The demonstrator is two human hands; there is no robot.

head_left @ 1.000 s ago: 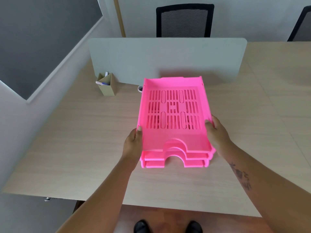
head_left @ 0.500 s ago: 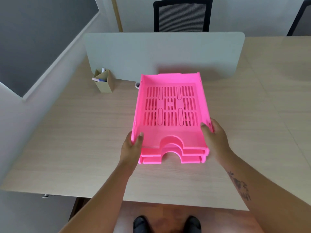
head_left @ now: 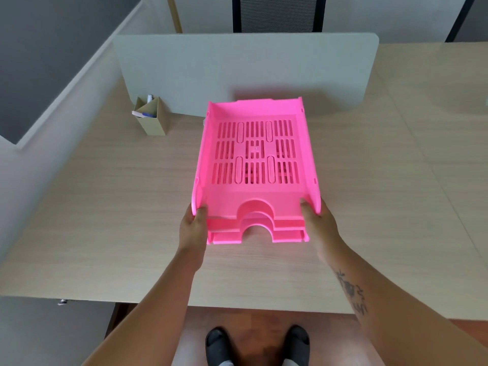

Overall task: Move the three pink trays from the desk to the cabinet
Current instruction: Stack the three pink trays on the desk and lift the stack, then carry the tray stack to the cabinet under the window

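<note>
We see a grey divider panel at 12 o'clock behind the three stacked pink trays, and one cardboard pen holder at 10 o'clock on the table. Left hand and right hand fingers clamp the stack's near corners.

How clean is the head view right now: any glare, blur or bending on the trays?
Head view: sharp, no motion blur; the pink trays look oversaturated and glowing, which flattens detail on the walls; a soft shadow falls on the divider behind them; wide-angle bending curves the desk edges; both hands are evenly lit.
</note>
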